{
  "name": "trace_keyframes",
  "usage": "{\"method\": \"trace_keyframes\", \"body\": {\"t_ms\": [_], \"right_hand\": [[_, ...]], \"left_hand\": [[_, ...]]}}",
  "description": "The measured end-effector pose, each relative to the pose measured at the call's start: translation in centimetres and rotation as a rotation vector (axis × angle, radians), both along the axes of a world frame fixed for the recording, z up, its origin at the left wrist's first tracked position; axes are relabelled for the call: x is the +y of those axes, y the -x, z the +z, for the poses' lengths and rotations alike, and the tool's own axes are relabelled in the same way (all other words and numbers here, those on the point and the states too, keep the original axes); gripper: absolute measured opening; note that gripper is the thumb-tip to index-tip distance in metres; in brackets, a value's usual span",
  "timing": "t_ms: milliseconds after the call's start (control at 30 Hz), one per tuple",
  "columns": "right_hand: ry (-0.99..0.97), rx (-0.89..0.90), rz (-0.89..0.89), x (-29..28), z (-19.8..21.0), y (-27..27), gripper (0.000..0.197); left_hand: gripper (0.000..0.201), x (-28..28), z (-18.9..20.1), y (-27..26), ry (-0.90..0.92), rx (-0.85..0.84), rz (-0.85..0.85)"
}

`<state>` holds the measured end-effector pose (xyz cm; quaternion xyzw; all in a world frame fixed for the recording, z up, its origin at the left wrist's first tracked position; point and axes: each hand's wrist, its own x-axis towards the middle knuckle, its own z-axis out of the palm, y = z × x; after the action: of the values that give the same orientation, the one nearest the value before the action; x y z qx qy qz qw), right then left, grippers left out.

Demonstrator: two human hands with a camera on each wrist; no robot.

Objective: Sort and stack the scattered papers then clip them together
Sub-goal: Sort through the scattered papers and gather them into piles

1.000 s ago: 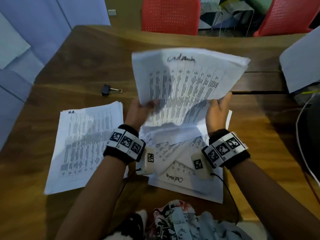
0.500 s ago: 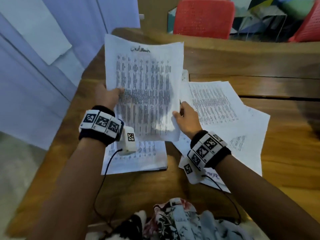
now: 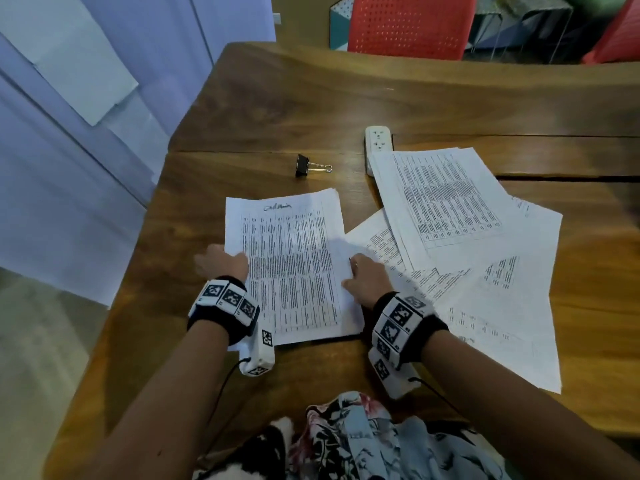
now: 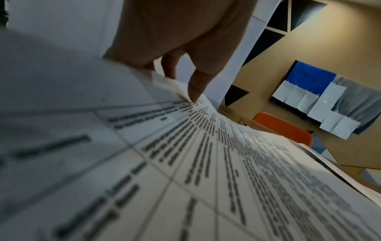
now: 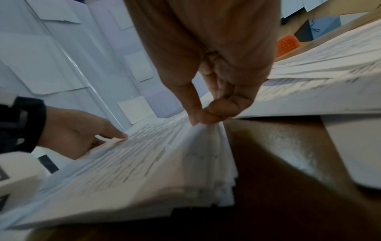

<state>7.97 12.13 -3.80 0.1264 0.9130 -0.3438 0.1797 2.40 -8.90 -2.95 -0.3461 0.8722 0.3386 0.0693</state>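
Observation:
A stack of printed sheets (image 3: 294, 268) with a handwritten word at the top lies on the wooden table (image 3: 311, 109) in front of me. My left hand (image 3: 238, 263) holds its left edge, thumb on top; the left wrist view shows a fingertip (image 4: 194, 93) on the curled paper edge. My right hand (image 3: 351, 271) pinches the right edge of the upper sheets (image 5: 208, 130) between thumb and forefinger. Loose sheets (image 3: 485, 271) lie fanned out to the right. A black binder clip (image 3: 306, 165) sits beyond the stack, away from both hands.
A white power strip (image 3: 378, 140) lies partly under the scattered sheets at the back. A red chair (image 3: 408, 26) stands behind the table. The table's left edge (image 3: 145, 237) is close to my left hand, with a pale wall beyond it.
The sheets I held up with both hands have moved left and come down flat onto the pile on the table. Both hands still hold their edges.

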Motion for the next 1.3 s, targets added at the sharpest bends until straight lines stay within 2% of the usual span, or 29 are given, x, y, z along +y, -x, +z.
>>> {"method": "trace_keyframes", "body": {"t_ms": [100, 200, 267, 367, 467, 600, 667, 733, 867, 900, 967, 1033, 1100, 1167, 1233, 1300], "right_hand": [[-0.070, -0.044, 0.037, -0.7, -0.1, -0.2, 0.028], [-0.096, -0.050, 0.076, -0.7, 0.1, 0.0, 0.028], [-0.082, -0.012, 0.051, 0.4, 0.3, 0.5, 0.026], [-0.083, 0.082, -0.052, 3.4, 1.0, 2.0, 0.041], [-0.244, 0.074, -0.152, 6.9, 1.7, 3.5, 0.050], [-0.440, -0.132, -0.148, 11.5, 1.1, 3.8, 0.075], [-0.477, -0.222, -0.137, 13.1, 0.3, 3.1, 0.082], [-0.474, -0.185, -0.156, 14.2, -0.5, 2.0, 0.075], [-0.467, 0.075, -0.088, 16.6, -1.0, 0.4, 0.043], [-0.395, 0.092, -0.088, 17.5, -0.5, 0.3, 0.036], [-0.206, 0.105, -0.209, 19.8, 0.9, 0.4, 0.028], [-0.117, 0.185, -0.359, 21.9, 2.3, 0.2, 0.033], [-0.125, 0.281, -0.374, 23.4, 3.1, -0.4, 0.053], [-0.208, 0.338, -0.241, 24.4, 3.7, -1.3, 0.069], [-0.320, 0.291, -0.091, 25.2, 3.5, -1.9, 0.071], [-0.349, 0.139, 0.027, 25.5, 2.3, -2.5, 0.063]], "left_hand": [[0.067, 0.9, -0.5, -0.3, -0.017, -0.153, -0.017], [0.066, 1.9, -0.3, -0.2, 0.050, -0.222, -0.035], [0.069, 2.7, 0.0, 0.1, 0.096, -0.216, -0.017], [0.072, 4.6, 0.9, 0.9, 0.101, -0.112, -0.060], [0.053, 7.5, 1.9, 2.0, 0.040, -0.014, -0.205], [0.021, 12.9, 2.7, 2.7, -0.122, 0.088, -0.418], [0.018, 15.8, 2.7, 2.6, -0.158, 0.055, -0.507], [0.020, 18.7, 2.5, 2.3, -0.233, -0.010, -0.539], [0.026, 23.0, 0.6, 1.7, -0.406, -0.152, -0.462], [0.029, 23.8, -0.1, 1.7, -0.458, -0.166, -0.429], [0.049, 25.3, -1.2, 1.5, -0.499, -0.181, -0.375], [0.048, 26.5, -0.9, 0.9, -0.513, -0.144, -0.338], [0.037, 27.3, -1.0, 0.8, -0.531, -0.085, -0.298], [0.024, 27.8, -1.1, 1.0, -0.528, -0.041, -0.261], [0.007, 27.8, -0.8, 1.4, -0.478, 0.020, -0.230], [0.019, 27.5, -0.1, 1.7, -0.436, 0.086, -0.178]]}}
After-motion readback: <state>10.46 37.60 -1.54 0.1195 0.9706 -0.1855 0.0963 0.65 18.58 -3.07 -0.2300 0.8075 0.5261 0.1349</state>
